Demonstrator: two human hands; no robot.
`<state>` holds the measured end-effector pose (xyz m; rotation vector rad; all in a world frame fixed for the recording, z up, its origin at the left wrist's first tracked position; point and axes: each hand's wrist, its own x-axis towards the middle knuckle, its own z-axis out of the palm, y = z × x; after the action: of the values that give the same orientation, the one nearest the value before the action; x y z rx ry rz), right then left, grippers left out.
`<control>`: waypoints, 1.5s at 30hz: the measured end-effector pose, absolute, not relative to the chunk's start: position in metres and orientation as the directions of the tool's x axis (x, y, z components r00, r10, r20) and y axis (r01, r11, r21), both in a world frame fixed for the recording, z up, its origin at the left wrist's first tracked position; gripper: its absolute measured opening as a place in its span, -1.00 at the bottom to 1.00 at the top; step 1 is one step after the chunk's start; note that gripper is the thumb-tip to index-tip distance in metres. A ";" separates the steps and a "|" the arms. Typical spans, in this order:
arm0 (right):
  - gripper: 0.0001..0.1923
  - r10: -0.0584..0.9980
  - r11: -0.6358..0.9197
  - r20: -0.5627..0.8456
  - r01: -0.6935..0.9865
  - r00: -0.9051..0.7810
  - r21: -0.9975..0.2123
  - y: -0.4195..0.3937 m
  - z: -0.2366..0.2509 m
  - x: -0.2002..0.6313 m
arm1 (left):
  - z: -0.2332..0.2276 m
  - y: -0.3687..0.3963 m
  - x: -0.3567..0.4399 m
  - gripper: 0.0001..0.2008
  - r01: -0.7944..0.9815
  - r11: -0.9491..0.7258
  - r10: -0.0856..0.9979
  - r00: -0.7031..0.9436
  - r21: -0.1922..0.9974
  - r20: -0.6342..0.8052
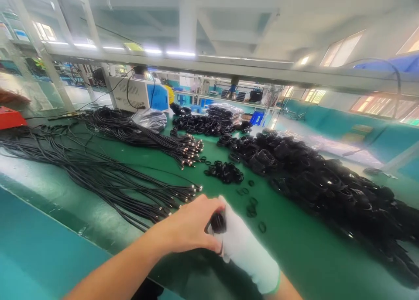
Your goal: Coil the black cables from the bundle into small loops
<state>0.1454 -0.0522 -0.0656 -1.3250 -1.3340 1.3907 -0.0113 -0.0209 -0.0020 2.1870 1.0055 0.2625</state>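
My bare left hand and my white-gloved right hand meet over the near part of the green-topped table. Between them is a small black cable coil, partly hidden by my fingers. My left thumb and fingers curve around it from the left, while the glove closes on it from the right. Just beyond my hands lie several loose black rings and a small heap of black rings. Left of them, a bundle of straight black cables ends in metal connectors close to my left hand.
A large pile of coiled black cables runs along the right. Farther back lie another cable bundle, a clear plastic bag and more coils. A white and blue machine stands behind, below a shelf rail.
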 end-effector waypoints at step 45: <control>-0.57 0.826 -0.498 -0.044 -0.691 -0.562 -0.524 -0.054 -0.063 0.145 | -0.013 -0.001 -0.006 -0.76 0.394 -0.404 0.880 0.413 0.826 0.234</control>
<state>0.1452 -0.0543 -0.0626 -0.3624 -0.5731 2.1141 -0.0058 -0.0011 -0.0132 1.9754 1.0802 0.8945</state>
